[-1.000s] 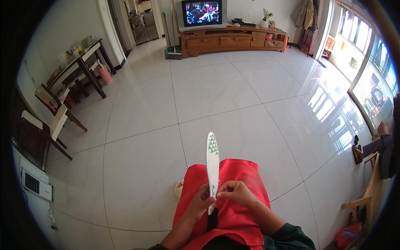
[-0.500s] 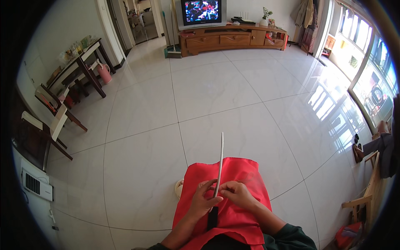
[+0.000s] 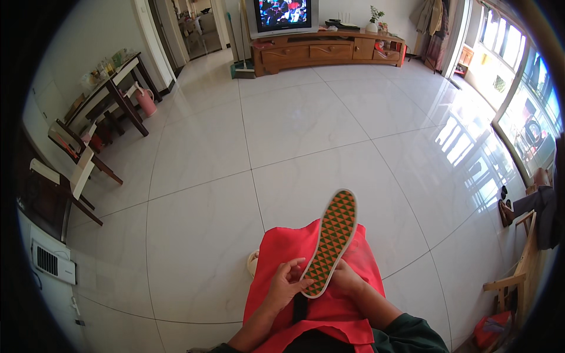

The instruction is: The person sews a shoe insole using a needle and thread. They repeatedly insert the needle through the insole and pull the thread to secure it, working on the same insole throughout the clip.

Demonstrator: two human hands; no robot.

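Observation:
A shoe insole stands up over my lap, its face covered in orange and green triangles and its rim white. My left hand holds it near the heel. The left thumb rests on the heel's edge, while some fingers spread out beside it. My right hand is behind the insole's right side, close against it. Its fingers are hidden there, so what they grip cannot be seen. Beneath both hands lies a red apron with a dark strap down its middle.
Pale floor tiles stretch ahead to a wooden cabinet with a television. Chairs and a table line the left wall. A person's leg and a wooden bench are at the right.
The insole has turned from edge-on to show its patterned face, its top now leaning right. My right hand, previously pinched beside it, is now partly behind it.

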